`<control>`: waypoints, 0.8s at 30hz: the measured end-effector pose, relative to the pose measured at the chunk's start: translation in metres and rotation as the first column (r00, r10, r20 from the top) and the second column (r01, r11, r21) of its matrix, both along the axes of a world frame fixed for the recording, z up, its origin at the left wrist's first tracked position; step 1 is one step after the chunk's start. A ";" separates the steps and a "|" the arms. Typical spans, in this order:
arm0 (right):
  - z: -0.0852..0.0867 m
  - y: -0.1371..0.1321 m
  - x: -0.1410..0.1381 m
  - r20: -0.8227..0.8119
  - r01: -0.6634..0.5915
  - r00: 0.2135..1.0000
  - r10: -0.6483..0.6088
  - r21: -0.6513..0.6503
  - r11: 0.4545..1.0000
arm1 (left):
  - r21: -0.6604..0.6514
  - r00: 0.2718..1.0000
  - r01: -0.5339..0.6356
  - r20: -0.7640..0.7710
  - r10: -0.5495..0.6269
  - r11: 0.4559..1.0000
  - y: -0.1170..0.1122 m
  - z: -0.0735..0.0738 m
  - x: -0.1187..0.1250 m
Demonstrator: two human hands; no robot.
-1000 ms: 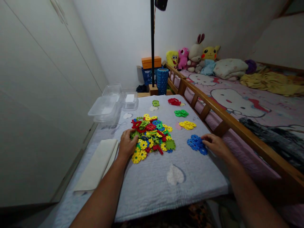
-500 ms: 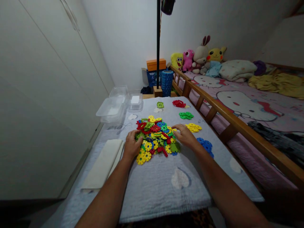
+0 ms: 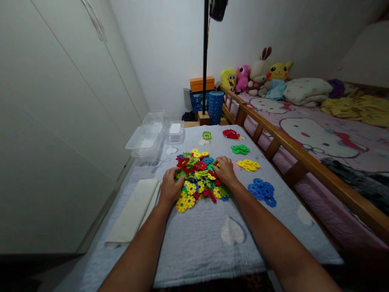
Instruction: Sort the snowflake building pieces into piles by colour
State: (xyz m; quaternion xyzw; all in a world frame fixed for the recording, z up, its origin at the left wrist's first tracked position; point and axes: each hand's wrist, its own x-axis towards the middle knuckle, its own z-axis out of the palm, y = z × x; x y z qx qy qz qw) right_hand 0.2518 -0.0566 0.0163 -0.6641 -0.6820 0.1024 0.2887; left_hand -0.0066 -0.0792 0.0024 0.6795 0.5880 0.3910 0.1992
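Observation:
A mixed pile of plastic snowflake discs [image 3: 199,176], red, yellow, green and blue, lies in the middle of a pale blue quilt [image 3: 206,235]. My left hand [image 3: 170,187] rests curled on the pile's left edge. My right hand [image 3: 224,170] lies on its right side, fingers bent down into the pieces; what they pinch is hidden. Sorted heaps lie to the right: blue discs [image 3: 263,190], yellow discs [image 3: 248,165], green discs [image 3: 240,149] and red discs [image 3: 230,134]. A single green disc [image 3: 207,135] sits at the far end.
Clear plastic containers [image 3: 148,139] stand at the quilt's far left, a folded white cloth [image 3: 133,213] at the near left. A wooden bed rail [image 3: 291,148] runs along the right, with a bed and plush toys [image 3: 258,73] beyond. A black pole [image 3: 205,61] rises behind.
My right hand left the blue heap at the right and came over onto the right side of the mixed pile. My left hand stayed on the pile's left edge.

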 end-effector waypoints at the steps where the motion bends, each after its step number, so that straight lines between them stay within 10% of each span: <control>1: 0.001 -0.001 0.000 0.003 -0.001 1.000 0.001 0.003 1.000 | 0.000 1.000 -0.001 -0.001 0.001 1.000 0.000 0.000 0.000; 15: 0.006 -0.007 -0.001 -0.041 -0.044 0.998 0.044 -0.005 0.999 | 0.005 1.000 -0.012 0.010 0.011 1.000 0.001 0.000 0.001; 24: 0.031 0.016 0.036 -0.509 -0.104 0.857 0.081 -0.017 0.994 | 0.014 1.000 -0.008 0.019 0.008 1.000 0.002 -0.001 0.001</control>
